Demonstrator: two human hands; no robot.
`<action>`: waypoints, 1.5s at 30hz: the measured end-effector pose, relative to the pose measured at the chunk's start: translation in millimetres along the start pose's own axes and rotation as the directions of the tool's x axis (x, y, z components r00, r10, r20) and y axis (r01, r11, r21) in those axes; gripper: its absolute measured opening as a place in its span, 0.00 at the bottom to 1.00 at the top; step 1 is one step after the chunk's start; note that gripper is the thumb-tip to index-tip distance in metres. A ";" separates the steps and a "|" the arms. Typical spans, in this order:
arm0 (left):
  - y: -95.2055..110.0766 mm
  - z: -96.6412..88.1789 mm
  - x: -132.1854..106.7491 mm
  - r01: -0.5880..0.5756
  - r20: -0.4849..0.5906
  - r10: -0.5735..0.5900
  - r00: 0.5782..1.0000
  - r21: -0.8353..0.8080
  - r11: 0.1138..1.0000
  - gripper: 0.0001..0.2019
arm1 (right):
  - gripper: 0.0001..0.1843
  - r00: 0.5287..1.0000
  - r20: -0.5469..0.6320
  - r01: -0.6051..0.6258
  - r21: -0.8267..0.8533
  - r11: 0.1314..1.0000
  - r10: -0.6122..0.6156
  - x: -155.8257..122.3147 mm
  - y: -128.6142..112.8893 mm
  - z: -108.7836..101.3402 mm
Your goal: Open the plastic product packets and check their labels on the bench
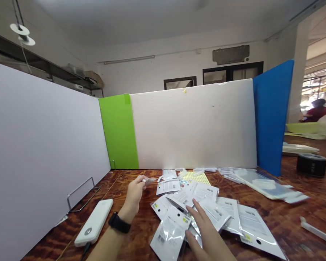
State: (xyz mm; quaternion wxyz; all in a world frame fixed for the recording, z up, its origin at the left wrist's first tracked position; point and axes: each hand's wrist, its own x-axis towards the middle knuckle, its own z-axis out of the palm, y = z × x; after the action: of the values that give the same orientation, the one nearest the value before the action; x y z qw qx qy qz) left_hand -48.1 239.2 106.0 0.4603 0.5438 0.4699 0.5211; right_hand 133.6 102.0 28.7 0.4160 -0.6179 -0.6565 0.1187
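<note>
A white power bank (93, 223) lies on the wooden table (309, 214) beside a pale partition panel (43, 145).

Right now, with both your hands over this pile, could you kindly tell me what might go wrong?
The right hand is spread just beside a slim dark metal strip, possibly a blade, lying on the loose packets. Brushing it could shift it or, if it is sharp, nick a finger. The left hand pinches a small pale piece, which might drop among the packets and be hard to find.
</note>
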 end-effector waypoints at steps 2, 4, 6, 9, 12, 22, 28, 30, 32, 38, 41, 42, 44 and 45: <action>25.2 -0.2 -27.7 -0.071 0.039 0.071 0.997 -0.002 0.998 0.06 | 0.30 0.999 -0.017 0.045 -0.056 0.997 -0.046 -2.0 -10.5 -3.5; 47.5 0.8 -59.7 -0.115 0.084 0.114 0.990 -0.001 0.993 0.06 | 0.29 0.988 -0.097 0.115 -0.086 0.990 -0.124 -5.2 -22.0 -7.4; 63.5 3.4 -92.0 -0.124 0.161 0.124 0.979 -0.008 0.992 0.07 | 0.30 0.962 -0.182 0.193 -0.084 0.978 -0.206 -9.2 -33.3 -12.2; 71.8 8.9 -129.9 -0.073 0.318 0.073 0.945 -0.011 0.997 0.09 | 0.25 0.946 -0.203 0.263 0.026 0.965 -0.252 -16.0 -49.2 -22.7; 63.6 14.3 -146.4 -0.157 0.236 0.173 0.956 -0.086 0.984 0.17 | 0.13 0.985 -0.135 0.139 0.269 0.953 -0.105 -22.7 -62.0 -35.5; 38.4 25.1 -148.2 0.234 0.465 -0.001 0.885 -0.445 0.864 0.15 | 0.37 0.995 -0.061 -0.005 0.770 0.638 0.081 -40.1 -64.9 -43.9; 36.9 26.8 -149.6 0.188 0.425 0.024 0.905 -0.450 0.873 0.10 | 0.30 0.999 0.008 -0.038 0.732 0.681 0.047 -45.5 -61.1 -51.0; 37.0 27.5 -149.6 0.145 0.366 0.026 0.930 -0.432 0.890 0.11 | 0.24 0.997 0.068 -0.079 0.747 0.660 0.042 -43.8 -60.9 -53.0; 36.8 27.6 -150.0 0.130 0.314 0.015 0.949 -0.436 0.891 0.12 | 0.21 0.995 0.090 -0.099 0.767 0.634 0.046 -41.8 -60.3 -52.9; 34.8 25.3 -149.8 0.245 0.388 -0.046 0.921 -0.482 0.841 0.10 | 0.20 0.990 0.122 -0.141 0.790 0.597 0.073 -40.0 -58.5 -49.9; 34.8 24.3 -148.5 0.277 0.435 -0.029 0.900 -0.520 0.808 0.10 | 0.19 0.992 0.116 -0.124 0.801 0.586 0.050 -39.8 -59.8 -50.5; 35.1 24.0 -147.9 0.280 0.440 -0.024 0.898 -0.528 0.802 0.10 | 0.18 0.992 0.118 -0.117 0.803 0.585 0.037 -39.5 -60.1 -50.6; 36.0 23.0 -146.7 0.285 0.435 -0.031 0.900 -0.533 0.797 0.11 | 0.16 0.993 0.117 -0.098 0.801 0.590 0.007 -38.7 -60.0 -50.0; 36.4 22.5 -146.0 0.289 0.426 -0.043 0.904 -0.534 0.794 0.13 | 0.16 0.993 0.118 -0.090 0.795 0.600 -0.007 -38.3 -59.5 -49.7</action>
State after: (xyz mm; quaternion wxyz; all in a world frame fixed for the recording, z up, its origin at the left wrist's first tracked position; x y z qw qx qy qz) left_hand -26.7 89.4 121.8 0.7343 0.4238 0.2312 0.4772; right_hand 121.4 37.0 84.3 0.6087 -0.3750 -0.5414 0.4425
